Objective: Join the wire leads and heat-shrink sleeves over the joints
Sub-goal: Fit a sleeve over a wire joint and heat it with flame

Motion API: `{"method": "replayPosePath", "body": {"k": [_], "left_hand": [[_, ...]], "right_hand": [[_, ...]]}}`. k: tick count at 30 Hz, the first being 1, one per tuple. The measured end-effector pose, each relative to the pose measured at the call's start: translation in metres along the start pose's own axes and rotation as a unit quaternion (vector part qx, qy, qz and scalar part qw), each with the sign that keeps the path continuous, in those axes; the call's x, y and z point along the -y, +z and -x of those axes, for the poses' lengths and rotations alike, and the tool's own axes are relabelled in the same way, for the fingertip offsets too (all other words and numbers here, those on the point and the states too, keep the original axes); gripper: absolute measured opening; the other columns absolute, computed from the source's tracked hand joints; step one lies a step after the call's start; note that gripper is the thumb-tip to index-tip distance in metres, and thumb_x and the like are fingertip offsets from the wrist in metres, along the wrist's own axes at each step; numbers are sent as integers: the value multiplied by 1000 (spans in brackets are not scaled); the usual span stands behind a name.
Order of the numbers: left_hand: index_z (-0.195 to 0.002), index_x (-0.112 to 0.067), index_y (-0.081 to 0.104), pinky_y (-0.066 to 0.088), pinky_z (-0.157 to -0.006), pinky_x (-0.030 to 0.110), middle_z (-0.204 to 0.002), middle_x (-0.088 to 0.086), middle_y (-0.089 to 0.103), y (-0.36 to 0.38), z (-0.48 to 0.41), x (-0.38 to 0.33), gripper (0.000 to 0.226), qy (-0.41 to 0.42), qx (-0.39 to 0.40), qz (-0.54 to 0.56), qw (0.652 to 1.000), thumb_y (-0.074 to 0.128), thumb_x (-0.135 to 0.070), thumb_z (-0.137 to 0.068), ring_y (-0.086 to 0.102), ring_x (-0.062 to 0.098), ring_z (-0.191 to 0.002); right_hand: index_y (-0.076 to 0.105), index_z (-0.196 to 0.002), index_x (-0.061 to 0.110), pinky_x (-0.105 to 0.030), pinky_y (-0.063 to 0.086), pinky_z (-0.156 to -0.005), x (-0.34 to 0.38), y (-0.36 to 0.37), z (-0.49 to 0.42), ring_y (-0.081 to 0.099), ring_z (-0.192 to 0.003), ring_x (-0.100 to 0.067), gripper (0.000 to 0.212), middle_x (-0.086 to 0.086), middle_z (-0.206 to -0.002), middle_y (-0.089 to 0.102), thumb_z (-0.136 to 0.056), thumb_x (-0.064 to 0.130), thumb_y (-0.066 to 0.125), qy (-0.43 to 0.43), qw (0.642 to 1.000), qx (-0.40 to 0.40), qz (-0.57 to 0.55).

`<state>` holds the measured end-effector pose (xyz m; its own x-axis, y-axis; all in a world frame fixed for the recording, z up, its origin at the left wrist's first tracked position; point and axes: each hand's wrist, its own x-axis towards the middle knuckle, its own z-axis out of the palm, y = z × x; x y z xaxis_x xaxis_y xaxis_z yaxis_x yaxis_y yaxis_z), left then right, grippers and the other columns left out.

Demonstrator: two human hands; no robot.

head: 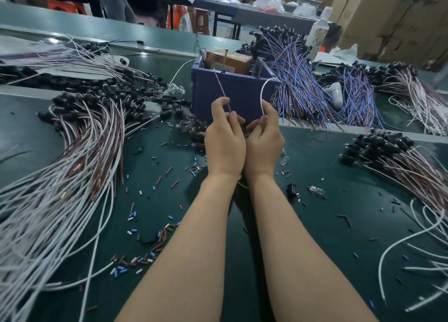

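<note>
Thin brown lead [222,91] pinched in left hand [224,142] grip; curved white lead [261,96] pinched in right hand [264,137] grip

You are working bare-handed: your left hand [224,149] and right hand [264,147] are showing uncovered. Your left forearm [194,249] and right forearm [298,249] are likewise showing bare from wrist to the lower edge of view. Any clothing is sitting out of sight.
</note>
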<state>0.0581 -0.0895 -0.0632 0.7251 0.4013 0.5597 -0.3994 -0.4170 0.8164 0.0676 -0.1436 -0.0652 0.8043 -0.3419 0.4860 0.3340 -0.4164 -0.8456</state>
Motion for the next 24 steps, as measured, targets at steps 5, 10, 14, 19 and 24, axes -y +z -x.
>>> {"method": "replayPosePath", "body": {"k": [5,10,14,19,24], "left_hand": [[-124,-7,45,46,-69,25,-81,-7,60,-1,0,-1,26,-1,16,0,1000,42,-8,-98,61,15,-73],[-126,-8,44,44,-68,23,-81,-8,59,-1,0,0,28,-7,33,-1,999,42,-7,-98,59,13,-72],[-129,-7,42,41,-66,17,-81,-7,60,0,-1,0,31,-9,38,-6,999,42,-7,-98,59,12,-71],[-136,-10,40,46,-71,26,-86,7,70,-1,-1,-1,37,-28,41,-16,999,41,-9,-99,65,21,-77],[-142,-13,32,49,-76,38,-84,12,69,-3,0,-5,43,-51,38,-21,998,40,-11,-99,65,27,-78]], "right_hand": [[54,-130,18,-35,46,-72,-1,1,0,60,-77,-24,39,-3,-78,61,-96,3,42,0,1000,3,2],[57,-127,20,-32,47,-73,-3,3,0,61,-79,-25,39,-7,-81,65,-94,2,43,11,1000,17,-2],[59,-124,21,-20,40,-66,-6,3,-1,61,-78,-22,39,-4,-80,65,-93,3,45,5,1000,16,3],[58,-124,20,-19,45,-67,-5,3,-1,62,-78,-20,35,-4,-78,64,-95,6,46,5,1000,19,-5],[59,-123,17,-8,39,-62,-2,1,1,58,-70,-15,36,2,-70,59,-93,1,46,5,1000,20,-14]]}}
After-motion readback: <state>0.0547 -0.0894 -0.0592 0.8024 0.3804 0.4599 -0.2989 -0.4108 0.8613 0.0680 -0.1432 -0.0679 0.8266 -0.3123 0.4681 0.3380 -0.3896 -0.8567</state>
